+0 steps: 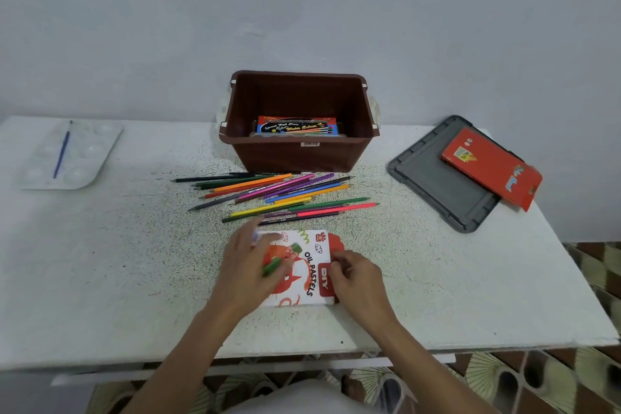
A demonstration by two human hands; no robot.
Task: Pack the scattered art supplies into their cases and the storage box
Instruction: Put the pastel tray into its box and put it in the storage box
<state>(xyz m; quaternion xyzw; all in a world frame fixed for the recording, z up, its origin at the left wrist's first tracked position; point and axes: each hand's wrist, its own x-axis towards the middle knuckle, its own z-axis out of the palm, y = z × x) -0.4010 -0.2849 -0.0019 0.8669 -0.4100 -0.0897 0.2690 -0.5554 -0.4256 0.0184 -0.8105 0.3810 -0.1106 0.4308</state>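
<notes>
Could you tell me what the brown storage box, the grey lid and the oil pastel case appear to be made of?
The brown storage box looks like moulded plastic: smooth, faintly glossy walls with a rolled rim. The grey lid seems the same, matte, with moulded ridges along its edge. The oil pastel case is probably printed cardboard, judging by its flat printed face and folded red flap.

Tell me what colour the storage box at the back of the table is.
Dark brown; the storage box shows clearly in the head view.

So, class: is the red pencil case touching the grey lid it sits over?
Touching. The head view shows the red pencil case lying flat on the grey lid, one end overhanging the lid's right edge.
</notes>
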